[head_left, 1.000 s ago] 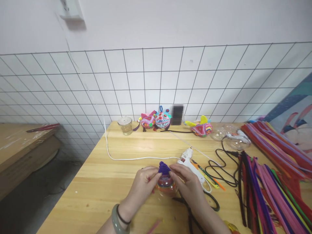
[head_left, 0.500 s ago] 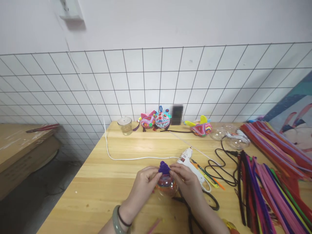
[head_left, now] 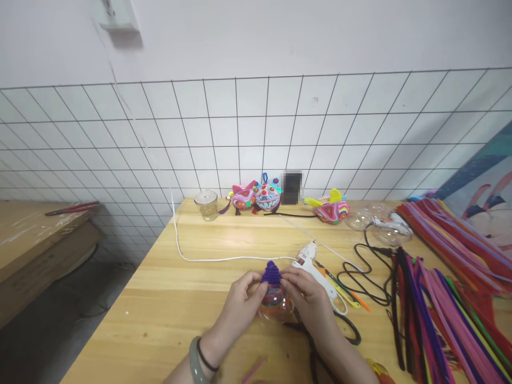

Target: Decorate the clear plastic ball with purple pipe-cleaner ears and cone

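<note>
Between my two hands stands a purple triangle of coiled pipe cleaner [head_left: 271, 274], at the top of a clear plastic ball [head_left: 276, 305] with coloured bands on it. My left hand [head_left: 244, 298] pinches the triangle's left lower corner between thumb and fingers. On the opposite corner, my right hand [head_left: 306, 293] is closed in the same way. Whether the triangle is stuck to the ball or only rests against it, I cannot tell. A white glue gun [head_left: 314, 266] lies just beyond my right hand, and black-handled scissors [head_left: 352, 330] lie partly under my right forearm.
Bundles of coloured pipe cleaners [head_left: 444, 309] fill the right side of the wooden table [head_left: 160, 304]. Colourful fuzzy ornaments [head_left: 267, 197], a glass cup [head_left: 206, 205] and clear plastic balls [head_left: 390, 229] stand along the back. A black cord [head_left: 364, 280] winds nearby.
The view has shifted very slightly. Both hands keep their pinch on the purple triangle, which sits nearly as before on the ball.
</note>
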`<move>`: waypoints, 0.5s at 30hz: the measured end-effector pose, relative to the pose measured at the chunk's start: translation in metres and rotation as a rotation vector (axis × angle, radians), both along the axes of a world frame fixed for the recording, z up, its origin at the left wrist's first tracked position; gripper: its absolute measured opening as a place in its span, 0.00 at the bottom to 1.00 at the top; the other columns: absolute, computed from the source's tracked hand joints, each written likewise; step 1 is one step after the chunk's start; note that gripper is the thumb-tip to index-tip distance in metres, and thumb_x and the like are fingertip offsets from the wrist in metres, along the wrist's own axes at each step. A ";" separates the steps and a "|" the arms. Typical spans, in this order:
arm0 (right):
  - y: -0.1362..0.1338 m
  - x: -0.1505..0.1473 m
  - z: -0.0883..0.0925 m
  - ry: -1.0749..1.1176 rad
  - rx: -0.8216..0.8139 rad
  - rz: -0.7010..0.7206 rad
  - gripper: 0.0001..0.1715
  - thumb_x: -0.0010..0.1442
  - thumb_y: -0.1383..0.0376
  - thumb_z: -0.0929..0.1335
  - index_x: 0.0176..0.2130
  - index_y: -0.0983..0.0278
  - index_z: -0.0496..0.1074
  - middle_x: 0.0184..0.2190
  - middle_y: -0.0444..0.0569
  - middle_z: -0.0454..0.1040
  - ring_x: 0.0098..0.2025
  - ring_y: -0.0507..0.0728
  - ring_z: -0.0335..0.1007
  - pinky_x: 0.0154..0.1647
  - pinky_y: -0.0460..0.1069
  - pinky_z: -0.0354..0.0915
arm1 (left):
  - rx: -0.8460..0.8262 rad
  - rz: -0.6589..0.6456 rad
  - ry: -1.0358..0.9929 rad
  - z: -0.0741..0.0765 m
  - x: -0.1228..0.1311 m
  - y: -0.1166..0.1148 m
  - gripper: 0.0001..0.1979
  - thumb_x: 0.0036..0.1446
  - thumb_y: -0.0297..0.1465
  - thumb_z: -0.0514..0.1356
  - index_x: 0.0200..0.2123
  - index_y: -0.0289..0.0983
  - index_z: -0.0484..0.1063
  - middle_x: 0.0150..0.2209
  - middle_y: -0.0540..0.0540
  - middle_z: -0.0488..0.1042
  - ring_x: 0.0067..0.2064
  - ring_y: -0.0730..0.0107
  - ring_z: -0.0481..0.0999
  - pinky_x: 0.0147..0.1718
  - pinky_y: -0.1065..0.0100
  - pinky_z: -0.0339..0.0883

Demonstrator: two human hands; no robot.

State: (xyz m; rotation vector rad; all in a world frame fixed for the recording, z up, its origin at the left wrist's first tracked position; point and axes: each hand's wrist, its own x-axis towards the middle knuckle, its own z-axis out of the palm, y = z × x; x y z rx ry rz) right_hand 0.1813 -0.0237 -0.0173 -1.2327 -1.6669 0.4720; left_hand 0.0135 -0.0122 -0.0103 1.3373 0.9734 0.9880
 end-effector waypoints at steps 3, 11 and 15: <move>0.000 0.001 0.000 -0.012 -0.007 0.012 0.10 0.59 0.66 0.64 0.34 0.62 0.75 0.35 0.51 0.76 0.39 0.58 0.73 0.41 0.51 0.69 | 0.018 -0.005 -0.002 0.001 -0.001 0.000 0.15 0.53 0.40 0.58 0.39 0.35 0.72 0.32 0.45 0.75 0.24 0.75 0.71 0.21 0.74 0.66; -0.002 0.001 -0.001 -0.034 -0.003 0.016 0.10 0.60 0.67 0.64 0.34 0.62 0.75 0.36 0.52 0.75 0.40 0.58 0.72 0.41 0.50 0.69 | 0.058 -0.007 0.047 0.001 0.000 0.000 0.14 0.57 0.38 0.54 0.40 0.36 0.74 0.28 0.47 0.74 0.24 0.75 0.70 0.24 0.74 0.66; -0.002 0.000 0.000 -0.024 -0.008 0.010 0.10 0.60 0.67 0.64 0.34 0.62 0.75 0.35 0.51 0.75 0.40 0.58 0.72 0.41 0.50 0.69 | 0.070 0.035 0.055 -0.003 0.001 0.001 0.14 0.56 0.37 0.55 0.40 0.36 0.75 0.30 0.46 0.75 0.30 0.70 0.73 0.26 0.73 0.67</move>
